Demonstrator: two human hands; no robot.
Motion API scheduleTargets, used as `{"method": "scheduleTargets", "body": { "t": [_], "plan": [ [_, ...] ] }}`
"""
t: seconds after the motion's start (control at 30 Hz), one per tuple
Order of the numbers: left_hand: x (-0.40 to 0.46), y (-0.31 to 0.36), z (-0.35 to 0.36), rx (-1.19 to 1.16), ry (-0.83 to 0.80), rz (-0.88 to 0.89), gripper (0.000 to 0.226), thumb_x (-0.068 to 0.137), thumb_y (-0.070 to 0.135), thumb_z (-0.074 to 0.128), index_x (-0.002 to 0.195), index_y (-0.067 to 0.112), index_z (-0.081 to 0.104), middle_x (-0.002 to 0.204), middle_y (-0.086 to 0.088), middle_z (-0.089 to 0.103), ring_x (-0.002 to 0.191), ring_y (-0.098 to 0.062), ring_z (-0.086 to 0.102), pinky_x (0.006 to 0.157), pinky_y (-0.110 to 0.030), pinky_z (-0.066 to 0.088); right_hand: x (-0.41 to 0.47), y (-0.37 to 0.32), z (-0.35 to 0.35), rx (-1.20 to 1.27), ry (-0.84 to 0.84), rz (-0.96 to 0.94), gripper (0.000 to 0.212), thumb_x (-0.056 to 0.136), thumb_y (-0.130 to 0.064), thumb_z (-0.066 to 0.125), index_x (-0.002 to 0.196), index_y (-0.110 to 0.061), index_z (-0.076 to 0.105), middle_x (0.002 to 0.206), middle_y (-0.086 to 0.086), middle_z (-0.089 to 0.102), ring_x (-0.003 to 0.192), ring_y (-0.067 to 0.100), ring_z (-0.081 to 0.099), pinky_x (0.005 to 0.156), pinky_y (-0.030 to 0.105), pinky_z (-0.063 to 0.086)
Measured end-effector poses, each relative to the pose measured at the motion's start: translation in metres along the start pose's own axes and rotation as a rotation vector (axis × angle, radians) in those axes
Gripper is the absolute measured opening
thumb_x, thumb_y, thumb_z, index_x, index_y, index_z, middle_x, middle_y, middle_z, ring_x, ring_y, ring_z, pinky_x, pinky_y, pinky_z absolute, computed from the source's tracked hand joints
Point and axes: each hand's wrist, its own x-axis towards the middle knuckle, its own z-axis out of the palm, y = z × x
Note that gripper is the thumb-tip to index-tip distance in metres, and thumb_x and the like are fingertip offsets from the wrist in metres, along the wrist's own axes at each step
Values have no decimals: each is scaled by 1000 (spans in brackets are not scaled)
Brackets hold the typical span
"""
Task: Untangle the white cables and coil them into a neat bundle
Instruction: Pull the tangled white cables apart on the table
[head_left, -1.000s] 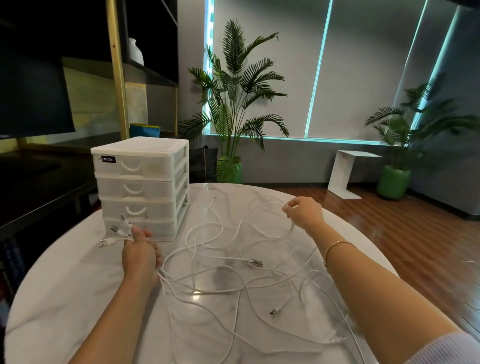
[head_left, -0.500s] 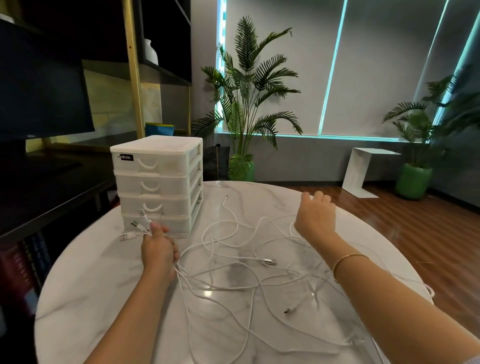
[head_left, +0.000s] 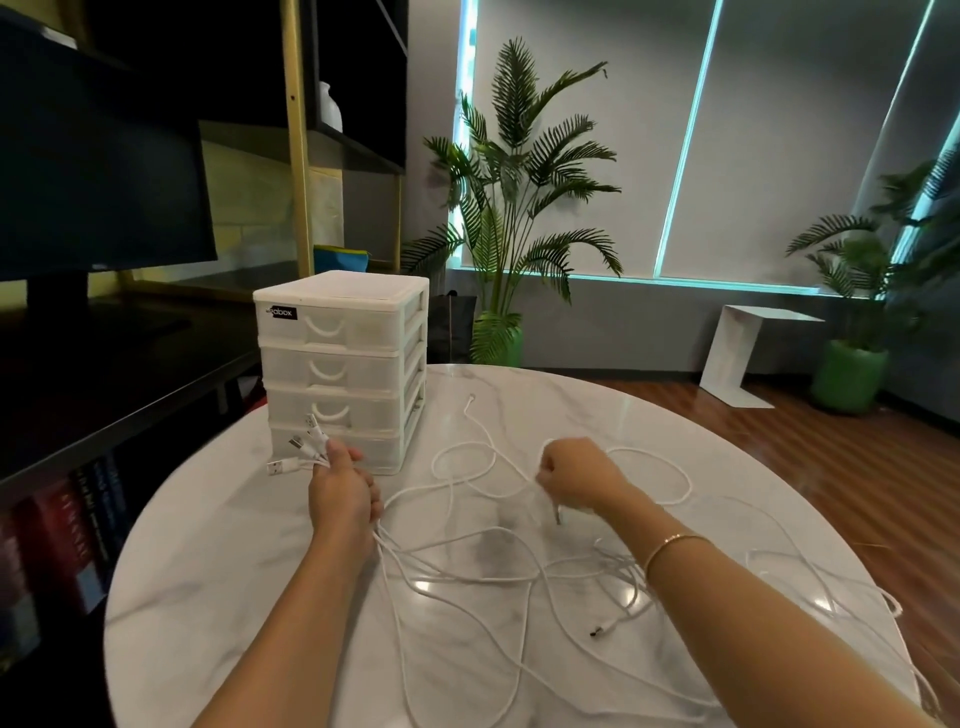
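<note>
Head view: left hand (head_left: 340, 493), right hand (head_left: 576, 475) grip white cables (head_left: 467, 566)

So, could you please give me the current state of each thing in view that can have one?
white cables: tangled, spread loose over the table, not coiled.
left hand: grips several cable ends, USB plugs fanning out.
right hand: closed round a cable strand, plug dangling below.
drawer unit: all drawers closed.
monitor: screen dark.

White cables (head_left: 467, 566) in tangled loops across marble table (head_left: 208, 597)
</note>
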Motion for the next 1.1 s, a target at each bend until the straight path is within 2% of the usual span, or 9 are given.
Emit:
{"method": "scheduleTargets", "body": {
  "t": [0.1,0.23,0.33,0.43,0.6,0.73,0.87,0.97,1.1],
  "plan": [
    [0,1,-1,25,5,-2,38,101,43,28,77,18,42,56,1,32,35,-6,28,34,-13,24,5,13,-31,449,197,163,16,88,-10,48,84,-6,62,79,14,65,61,24,59,64,30,50],
    [1,1,-2,52,8,3,38,101,43,27,77,18,41,57,1,33,42,-11,29,37,-20,26,11,18,-67,1006,374,274,16,87,-4,50,89,-10,64,59,7,59,34,13,48,41,22,42],
    [-1,2,-1,51,1,5,38,101,44,27,76,18,41,58,1,34,46,-12,29,41,-24,26,14,14,-97,1423,440,316,15,88,-1,51,82,-6,64,61,11,59,38,14,51,40,22,41],
    [-1,1,-1,34,4,3,38,101,44,28,76,18,41,58,1,33,46,-11,29,41,-24,25,11,9,-122,1553,604,291,16,91,-4,47,91,-7,63,69,11,62,51,16,55,42,21,44],
    [0,-1,-4,51,3,7,38,101,43,28,76,18,41,57,1,32,44,-12,28,39,-21,25,0,7,-142,1213,778,143,16,97,-21,46,88,-22,59,83,-6,66,63,10,64,59,21,50],
    [-1,1,-2,57,-1,12,38,102,42,28,76,18,41,57,0,32,44,-12,28,40,-22,25,-2,7,-140,946,503,88,23,95,-19,46,77,-20,60,97,6,66,81,16,63,72,33,51],
    [-4,2,-1,65,-5,15,38,101,42,28,76,17,41,58,0,32,47,-13,29,42,-25,26,-1,4,-132,570,253,127,26,94,-10,46,109,-1,64,112,17,64,101,30,63,84,41,56],
    [-4,3,-1,69,-4,11,38,101,42,28,76,17,41,58,0,32,47,-13,29,43,-25,26,-1,3,-125,277,143,192,21,92,-13,53,102,0,68,94,10,67,79,23,66,74,33,58],
    [-5,3,0,76,-7,23,38,102,42,27,76,17,41,58,0,33,47,-13,29,41,-24,27,-10,-2,-117,250,-149,161,27,97,-25,51,93,-2,66,75,2,66,65,14,61,74,31,52]
  ]
}}
